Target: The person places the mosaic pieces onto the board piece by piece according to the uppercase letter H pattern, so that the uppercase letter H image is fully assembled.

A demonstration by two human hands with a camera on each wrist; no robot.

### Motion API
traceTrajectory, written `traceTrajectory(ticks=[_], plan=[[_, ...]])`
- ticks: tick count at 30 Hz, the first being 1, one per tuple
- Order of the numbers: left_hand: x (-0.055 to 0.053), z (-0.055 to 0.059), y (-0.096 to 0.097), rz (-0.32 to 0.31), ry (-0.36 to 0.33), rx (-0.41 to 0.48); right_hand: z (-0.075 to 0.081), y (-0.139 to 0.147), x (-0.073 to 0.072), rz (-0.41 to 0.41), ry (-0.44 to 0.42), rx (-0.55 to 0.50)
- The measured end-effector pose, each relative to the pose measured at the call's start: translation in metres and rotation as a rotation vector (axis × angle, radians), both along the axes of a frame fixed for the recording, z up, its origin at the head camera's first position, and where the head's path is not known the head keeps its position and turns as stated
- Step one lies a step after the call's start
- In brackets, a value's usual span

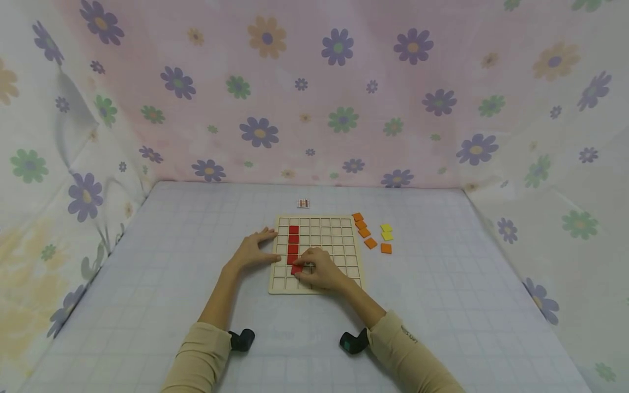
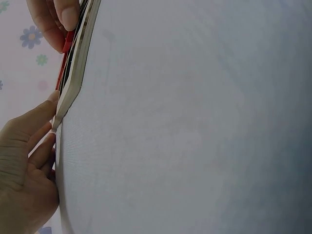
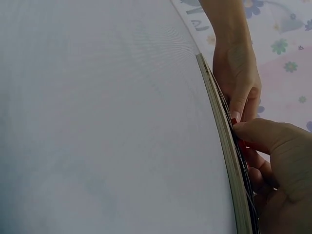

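A wooden grid board lies on the table, with a column of several red square tiles in its second column from the left. My right hand is over the board's lower part and pinches a red tile between thumb and fingers, just below that column. This tile sits slightly askew to the grid. At the board's left edge rests my left hand, its thumb and fingers spread and touching the rim. In the right wrist view, the right thumb presses near the red tile.
Several orange tiles and two yellow tiles lie right of the board. A small printed card is behind it. Flower-patterned cloth encloses the table's back and sides. Black devices are worn at both wrists.
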State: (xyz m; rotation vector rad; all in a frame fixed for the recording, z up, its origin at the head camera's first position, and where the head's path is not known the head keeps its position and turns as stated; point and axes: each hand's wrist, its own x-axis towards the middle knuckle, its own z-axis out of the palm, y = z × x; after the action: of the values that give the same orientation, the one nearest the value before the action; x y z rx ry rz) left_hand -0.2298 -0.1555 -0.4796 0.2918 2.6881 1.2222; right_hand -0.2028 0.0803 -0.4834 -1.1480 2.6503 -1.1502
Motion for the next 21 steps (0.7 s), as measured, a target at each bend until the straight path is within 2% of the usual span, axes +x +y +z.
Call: traceTrajectory(ticks=[4, 13, 18, 21], plan=[[0.000, -0.001, -0.001, -0.009, 0.012, 0.017, 0.000, 0.000, 0.002, -0.012, -0.007, -0.005], [0.000, -0.002, 0.000, -0.006, -0.001, 0.024, -0.005, -0.003, 0.001, -0.019, 0.070, 0.018], [0.000, -0.001, 0.000, -0.007, 0.006, 0.021, -0.009, -0.007, 0.000, -0.028, 0.128, -0.040], [-0.001, -0.001, 0.000, -0.007, -0.004, 0.025, -0.009, -0.011, 0.001, -0.047, 0.130, -0.064]])
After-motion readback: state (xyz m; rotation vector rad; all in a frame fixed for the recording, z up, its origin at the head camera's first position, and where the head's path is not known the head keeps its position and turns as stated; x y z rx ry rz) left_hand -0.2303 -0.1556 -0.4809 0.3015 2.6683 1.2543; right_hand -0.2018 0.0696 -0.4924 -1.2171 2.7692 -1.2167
